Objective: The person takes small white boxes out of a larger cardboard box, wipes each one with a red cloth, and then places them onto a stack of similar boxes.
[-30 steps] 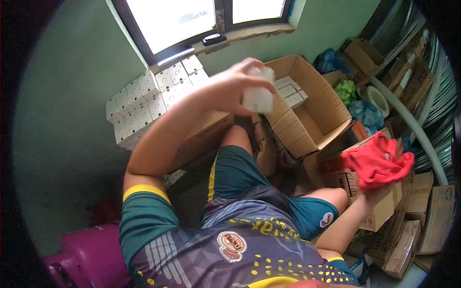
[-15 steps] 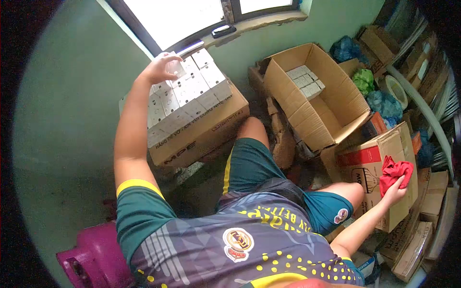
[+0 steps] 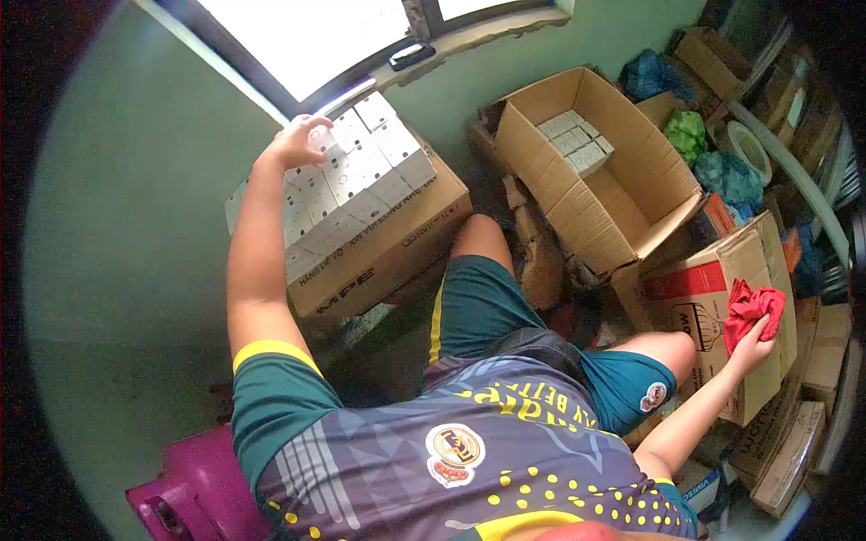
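Note:
My left hand [image 3: 298, 144] reaches over the far left part of the rows of small white boxes [image 3: 365, 167]. Its thumb and fingers are curved round one white box [image 3: 321, 137], which sits level with or just above its neighbours; the exact contact is partly hidden. The white boxes stand side by side on top of a closed brown carton [image 3: 383, 252] with printed lettering. Off to the right, my right hand [image 3: 750, 347] is closed on a crumpled red cloth [image 3: 754, 308], held against or just above a brown carton with a red label [image 3: 686, 281].
An open carton [image 3: 654, 203] holds several white boxes [image 3: 575, 142] in its far left corner. Under the window, a dark object [image 3: 412, 56] lies on the sill. A purple gas cylinder [image 3: 203, 487] stands at lower left. Bags, pipes and flattened cartons crowd the right side.
My left hand and the white box in it have come down slightly onto the rows of boxes. The right hand still grips the red cloth. The whole view has shifted a little.

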The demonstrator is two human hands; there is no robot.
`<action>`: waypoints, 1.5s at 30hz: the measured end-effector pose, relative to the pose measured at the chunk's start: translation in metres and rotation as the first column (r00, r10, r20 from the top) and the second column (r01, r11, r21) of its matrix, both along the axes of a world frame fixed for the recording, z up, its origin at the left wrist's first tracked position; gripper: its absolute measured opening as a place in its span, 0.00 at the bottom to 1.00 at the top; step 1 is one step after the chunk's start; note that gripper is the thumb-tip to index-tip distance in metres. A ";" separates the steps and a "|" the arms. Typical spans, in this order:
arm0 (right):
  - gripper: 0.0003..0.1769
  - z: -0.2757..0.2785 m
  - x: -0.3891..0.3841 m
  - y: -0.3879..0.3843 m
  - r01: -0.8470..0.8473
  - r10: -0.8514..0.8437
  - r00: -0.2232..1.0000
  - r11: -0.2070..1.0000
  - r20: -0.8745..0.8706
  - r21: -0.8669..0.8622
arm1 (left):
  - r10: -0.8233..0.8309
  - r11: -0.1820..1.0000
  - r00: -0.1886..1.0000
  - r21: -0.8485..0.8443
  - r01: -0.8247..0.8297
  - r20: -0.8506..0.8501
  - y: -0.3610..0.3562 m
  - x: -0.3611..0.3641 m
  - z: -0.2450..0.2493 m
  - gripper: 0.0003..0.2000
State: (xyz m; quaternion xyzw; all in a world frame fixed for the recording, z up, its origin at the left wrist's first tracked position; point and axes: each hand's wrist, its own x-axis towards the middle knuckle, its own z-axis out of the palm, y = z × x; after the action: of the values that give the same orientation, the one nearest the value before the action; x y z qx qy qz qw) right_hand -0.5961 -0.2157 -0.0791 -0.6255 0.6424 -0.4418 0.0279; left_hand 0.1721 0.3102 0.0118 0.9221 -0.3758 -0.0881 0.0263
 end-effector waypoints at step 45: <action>0.46 0.012 0.060 -0.055 -0.464 0.483 0.867 0.873 -0.127 0.148 | -0.688 0.690 0.706 -0.451 0.566 -0.167 -0.396 -0.196 -0.076 0.20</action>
State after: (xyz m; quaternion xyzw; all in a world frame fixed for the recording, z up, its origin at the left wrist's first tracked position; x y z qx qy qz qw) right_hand -0.5366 -0.2705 -0.0672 -0.7948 0.4932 -0.3330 0.1192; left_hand -0.0243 -0.0858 -0.0646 0.6847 -0.6715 -0.1698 0.2270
